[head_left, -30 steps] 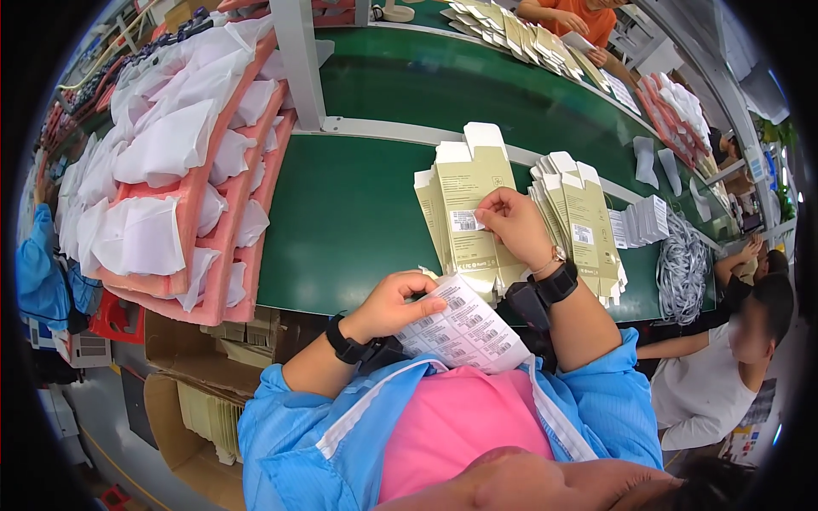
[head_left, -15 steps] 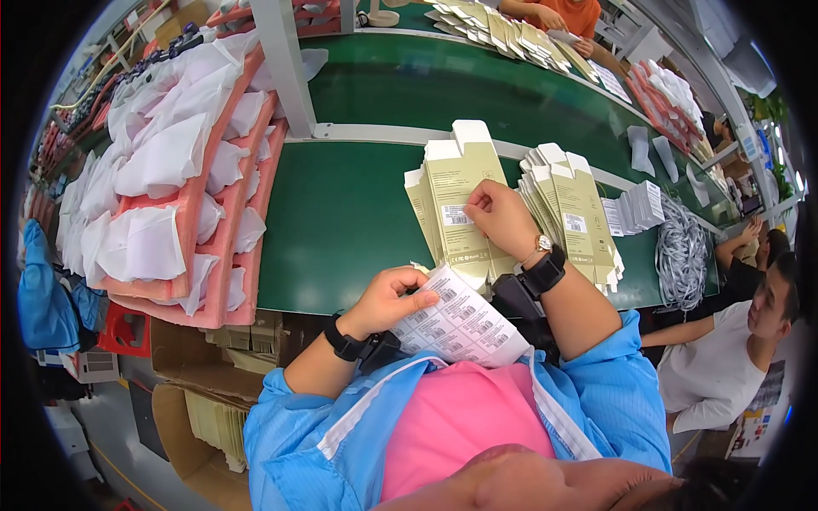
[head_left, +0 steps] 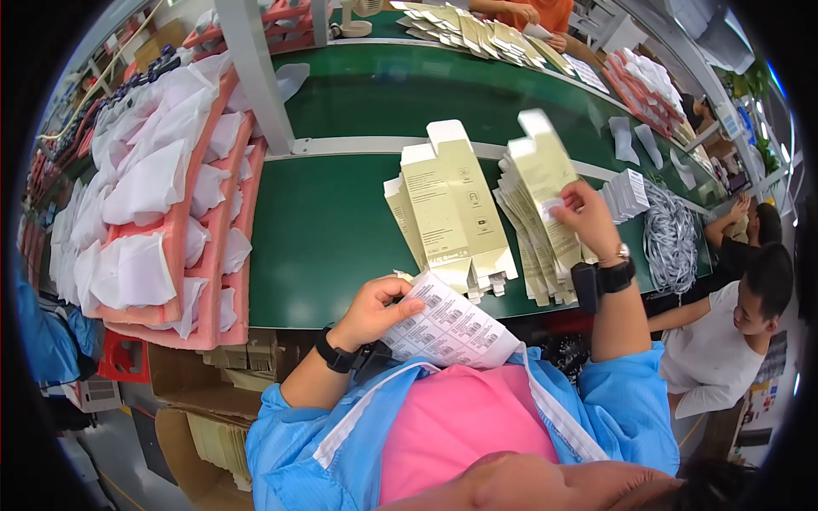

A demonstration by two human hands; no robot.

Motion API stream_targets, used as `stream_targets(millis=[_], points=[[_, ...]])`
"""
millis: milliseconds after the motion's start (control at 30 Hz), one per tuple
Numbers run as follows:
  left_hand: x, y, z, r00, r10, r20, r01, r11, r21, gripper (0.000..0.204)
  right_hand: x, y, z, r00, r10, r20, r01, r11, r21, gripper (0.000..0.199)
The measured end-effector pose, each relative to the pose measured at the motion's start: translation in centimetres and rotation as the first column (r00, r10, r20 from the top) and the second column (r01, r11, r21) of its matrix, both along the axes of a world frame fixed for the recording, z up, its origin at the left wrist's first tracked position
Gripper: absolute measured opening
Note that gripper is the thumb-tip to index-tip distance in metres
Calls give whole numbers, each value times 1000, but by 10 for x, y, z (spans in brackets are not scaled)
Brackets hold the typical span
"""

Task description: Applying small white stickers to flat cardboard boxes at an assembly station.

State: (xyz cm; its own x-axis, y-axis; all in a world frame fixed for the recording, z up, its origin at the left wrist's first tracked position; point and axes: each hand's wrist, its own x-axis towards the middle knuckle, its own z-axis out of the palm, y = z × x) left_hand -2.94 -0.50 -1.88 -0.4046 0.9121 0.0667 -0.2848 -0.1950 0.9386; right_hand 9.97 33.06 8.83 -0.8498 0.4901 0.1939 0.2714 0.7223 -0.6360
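Observation:
My left hand (head_left: 372, 313) pinches a white sheet of barcode labels (head_left: 452, 328) at its upper left corner, in front of my chest. Over the right-hand pile of flattened cartons (head_left: 527, 247), my right hand (head_left: 588, 213) grips the edge of an olive-beige flat carton (head_left: 543, 166). That carton is slightly blurred at its top flap, and a white label shows by my fingertips. To the left lies another pile of flat cartons (head_left: 456, 200); its top one carries printing and small icons, with no barcode label seen on its visible face.
Pink foam trays (head_left: 170, 272) with white-wrapped items are stacked at left. Right of the cartons are a stack of white cards (head_left: 626, 196) and a bundle of grey cords (head_left: 675, 230). A metal rail (head_left: 358, 146) crosses the green table. Co-workers sit across and at right.
My right hand has moved right from the left pile to the right pile, taking the labelled top carton along. A carton without a label now tops the left pile. My left hand still holds the sheet.

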Motion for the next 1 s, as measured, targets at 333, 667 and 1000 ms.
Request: stream_targets(millis=[333, 667, 1000], points=[[-5, -2, -7, 987, 142, 75, -147, 987, 63, 12, 20, -21, -13, 998, -61, -3, 60, 986, 156, 59], [0, -3, -3, 934, 277, 226, -310, 942, 128, 10, -9, -124, 18, 808, 579, 108, -589, 798, 130, 30], [1, -4, -8, 938, 310, 152, -332, 931, 153, 10, -11, -126, 10, 843, 528, 101, -538, 826, 171, 12]])
